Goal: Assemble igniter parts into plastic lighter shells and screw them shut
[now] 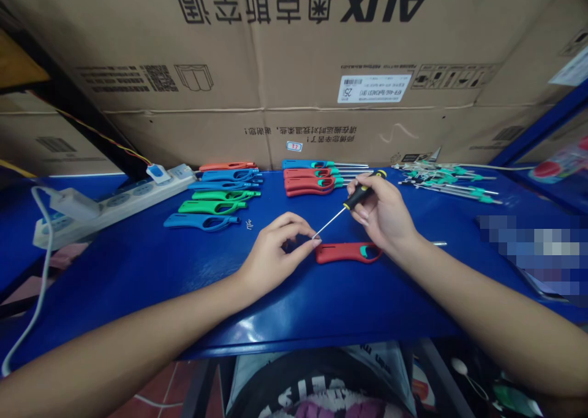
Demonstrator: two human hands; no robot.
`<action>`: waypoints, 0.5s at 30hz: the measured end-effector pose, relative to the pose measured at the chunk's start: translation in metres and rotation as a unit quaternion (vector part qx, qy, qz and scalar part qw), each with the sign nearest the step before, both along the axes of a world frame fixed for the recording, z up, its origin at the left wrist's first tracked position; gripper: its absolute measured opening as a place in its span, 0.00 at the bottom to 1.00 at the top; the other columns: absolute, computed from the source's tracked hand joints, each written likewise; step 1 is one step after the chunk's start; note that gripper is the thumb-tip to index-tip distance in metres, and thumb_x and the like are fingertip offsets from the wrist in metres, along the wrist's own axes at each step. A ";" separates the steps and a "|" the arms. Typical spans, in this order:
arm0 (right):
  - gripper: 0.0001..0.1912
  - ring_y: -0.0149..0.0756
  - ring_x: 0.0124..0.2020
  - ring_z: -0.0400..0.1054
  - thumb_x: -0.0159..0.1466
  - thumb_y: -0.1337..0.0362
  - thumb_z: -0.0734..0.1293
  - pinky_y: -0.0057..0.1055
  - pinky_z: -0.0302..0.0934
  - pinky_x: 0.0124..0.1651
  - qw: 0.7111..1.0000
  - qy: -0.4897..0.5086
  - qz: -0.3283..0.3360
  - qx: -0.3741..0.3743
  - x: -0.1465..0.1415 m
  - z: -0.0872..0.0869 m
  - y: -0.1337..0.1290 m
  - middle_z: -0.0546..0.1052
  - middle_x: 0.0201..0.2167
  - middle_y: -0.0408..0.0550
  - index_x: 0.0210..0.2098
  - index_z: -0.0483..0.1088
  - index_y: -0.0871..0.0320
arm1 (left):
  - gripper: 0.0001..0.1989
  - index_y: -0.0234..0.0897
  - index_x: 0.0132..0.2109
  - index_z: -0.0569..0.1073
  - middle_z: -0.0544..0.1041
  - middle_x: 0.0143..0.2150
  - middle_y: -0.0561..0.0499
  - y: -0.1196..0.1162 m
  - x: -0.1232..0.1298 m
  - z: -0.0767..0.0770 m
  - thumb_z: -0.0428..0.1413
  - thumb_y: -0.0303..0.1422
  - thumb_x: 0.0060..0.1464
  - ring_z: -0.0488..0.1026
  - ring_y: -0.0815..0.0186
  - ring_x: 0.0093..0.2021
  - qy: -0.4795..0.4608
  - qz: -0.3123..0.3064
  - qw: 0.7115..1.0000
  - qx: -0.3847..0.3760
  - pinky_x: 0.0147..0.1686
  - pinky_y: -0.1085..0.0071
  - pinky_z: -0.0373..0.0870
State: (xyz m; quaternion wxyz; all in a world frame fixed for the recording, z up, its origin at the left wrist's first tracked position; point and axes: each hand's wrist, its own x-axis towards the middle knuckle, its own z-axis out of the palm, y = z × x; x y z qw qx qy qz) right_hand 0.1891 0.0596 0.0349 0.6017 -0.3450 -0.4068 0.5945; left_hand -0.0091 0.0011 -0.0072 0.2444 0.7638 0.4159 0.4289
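My right hand (pixel 383 207) grips a screwdriver (pixel 356 199) by its black and yellow handle, the thin shaft slanting down to the left. At the shaft's tip my left hand (pixel 282 246) pinches thumb and forefinger together; whatever small piece they hold there is too small to name. Just below the hands lies a red gas lighter (pixel 340 253) with a green trigger, flat on the blue table (pixel 285 302). Its metal tube shows partly beyond my right wrist. A few tiny screws (pixel 249 224) lie left of my left hand.
Several coloured lighter shells (pixel 211 207) lie in a row at left. Red and blue lighters (pixel 310 182) with metal tubes are at the back middle, loose tube-and-trigger parts (pixel 454 179) at back right. A power strip (pixel 124 197) runs along the left; a large cardboard box (pixel 285 57) stands behind.
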 end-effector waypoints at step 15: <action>0.10 0.21 0.10 0.52 0.54 0.62 0.71 0.23 0.45 0.12 0.998 -0.036 0.022 0.047 0.003 0.000 -0.001 0.72 0.23 0.37 0.28 0.64 0.55 | 0.02 0.40 0.37 0.82 0.77 0.43 0.48 -0.001 -0.001 0.000 0.64 0.30 0.58 0.76 0.63 0.44 0.014 0.012 1.000 0.020 0.42 0.66 0.74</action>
